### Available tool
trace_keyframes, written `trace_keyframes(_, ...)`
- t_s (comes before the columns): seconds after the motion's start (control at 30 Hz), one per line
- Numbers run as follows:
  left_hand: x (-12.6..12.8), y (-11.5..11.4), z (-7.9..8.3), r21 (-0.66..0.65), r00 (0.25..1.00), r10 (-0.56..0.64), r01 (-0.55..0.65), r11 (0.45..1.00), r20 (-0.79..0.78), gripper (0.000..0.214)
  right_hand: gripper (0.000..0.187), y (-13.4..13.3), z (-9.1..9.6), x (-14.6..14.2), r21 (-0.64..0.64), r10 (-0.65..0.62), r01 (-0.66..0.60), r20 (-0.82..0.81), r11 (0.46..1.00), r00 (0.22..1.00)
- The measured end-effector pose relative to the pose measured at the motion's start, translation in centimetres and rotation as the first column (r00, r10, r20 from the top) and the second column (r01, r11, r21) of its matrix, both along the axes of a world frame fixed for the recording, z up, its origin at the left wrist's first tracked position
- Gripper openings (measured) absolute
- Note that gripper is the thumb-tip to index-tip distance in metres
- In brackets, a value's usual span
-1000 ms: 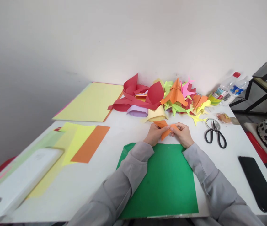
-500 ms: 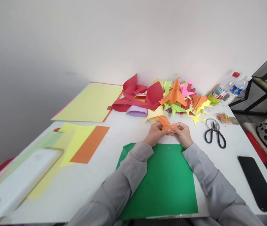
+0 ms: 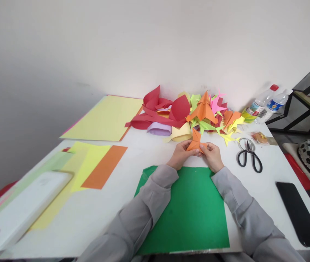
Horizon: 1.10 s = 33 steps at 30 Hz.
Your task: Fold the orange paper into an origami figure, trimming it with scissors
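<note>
Between my two hands is a small piece of folded orange paper (image 3: 196,139), with one pointed flap standing up and away from me. My left hand (image 3: 181,154) pinches its left side, thumb on top. On its right side, the fingers of my right hand (image 3: 212,156) are closed, with the thumb pressing near the middle fold. Both hands are just past the far edge of a green paper sheet (image 3: 195,211) that lies flat on the white table (image 3: 108,218).
Behind my hands lie folded paper planes (image 3: 203,109) and red paper shapes (image 3: 165,116). Scissors (image 3: 249,156), a black phone (image 3: 299,213) and two bottles (image 3: 260,103) are on the right. At left are coloured sheets (image 3: 104,167) and a white device (image 3: 26,211).
The orange folded paper has turned in my hands: its raised flap, which leaned left, now points upright near the middle. Both hands stay in about the same place.
</note>
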<state>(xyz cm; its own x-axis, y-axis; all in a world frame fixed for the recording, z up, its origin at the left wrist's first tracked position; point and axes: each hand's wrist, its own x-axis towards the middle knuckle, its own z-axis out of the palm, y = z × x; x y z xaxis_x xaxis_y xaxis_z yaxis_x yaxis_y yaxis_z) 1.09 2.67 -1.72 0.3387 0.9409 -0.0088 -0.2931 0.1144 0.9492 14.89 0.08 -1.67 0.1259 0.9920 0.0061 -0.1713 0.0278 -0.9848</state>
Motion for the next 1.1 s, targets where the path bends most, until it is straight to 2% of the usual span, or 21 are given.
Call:
trace_keyframes(0.1, 0.1, 0.1, 0.0, 0.029, 0.998, 0.051, -0.05, 0.998, -0.027, 0.038, 0.03, 0.0, 0.1, 0.1, -0.005, 0.02, -0.02, -0.023, 1.0, 1.0)
trace_keyframes(0.23, 0.0, 0.3, -0.1, -0.004, 0.99, 0.126, -0.126, 0.992, 0.057, 0.042, 0.027, 0.0, -0.2, 0.4, 0.005, 0.093, -0.093, -0.055, 0.996, 0.994)
trace_keyframes(0.43, -0.2, 0.3, 0.1, -0.06, 0.981, 0.075, -0.066, 0.996, 0.18, 0.035, 0.025, 0.0, -0.4, 0.7, 0.004, 0.167, -0.167, 0.036, 0.986, 0.985)
trace_keyframes(0.67, -0.2, 0.2, 0.7, -0.12, 0.959, 0.029, 0.005, 0.993, 0.281, 0.022, 0.027, 0.0, -0.2, 0.4, 0.003, 0.131, -0.131, 0.02, 0.991, 0.991)
trace_keyframes(0.83, 0.1, 0.2, 0.2, -0.051, 0.979, 0.036, -0.026, 0.998, 0.201, 0.033, 0.028, -0.1, -0.3, 0.4, 0.001, 0.154, -0.154, 0.055, 0.988, 0.987)
trace_keyframes(0.93, 0.1, 0.3, -0.4, -0.03, 0.986, 0.062, -0.058, 0.998, 0.156, 0.028, 0.031, -0.2, -0.1, 0.4, -0.015, 0.193, -0.192, 0.096, 0.981, 0.977)
trace_keyframes(1.1, -0.1, 0.4, -0.5, -0.052, 0.987, 0.042, -0.034, 0.998, 0.156, 0.026, 0.036, -0.4, 0.1, 0.3, -0.047, 0.271, -0.267, 0.134, 0.962, 0.953)
